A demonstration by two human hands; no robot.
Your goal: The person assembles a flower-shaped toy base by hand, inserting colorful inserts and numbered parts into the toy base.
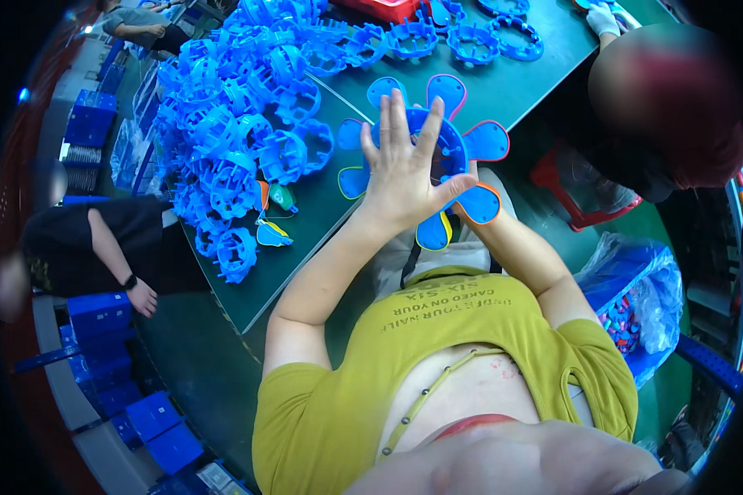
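The person holds a blue flower-shaped plastic toy (462,148) up over the near edge of the green worktop (322,223), above the lap. The left hand (404,165) lies flat against the toy's middle, its fingers (398,115) spread wide and straight, pressing rather than gripping. The right hand (470,177) is almost wholly hidden behind the toy, so whether its fingers are closed on it cannot be told. The petals carry coloured rims. To seat a part well here, the palm's pressure probably needs to stay even across the ring while the hidden hand braces from behind. A heap of blue rings (231,124) lies just left on the worktop, with a few loose petals (272,231) near it.
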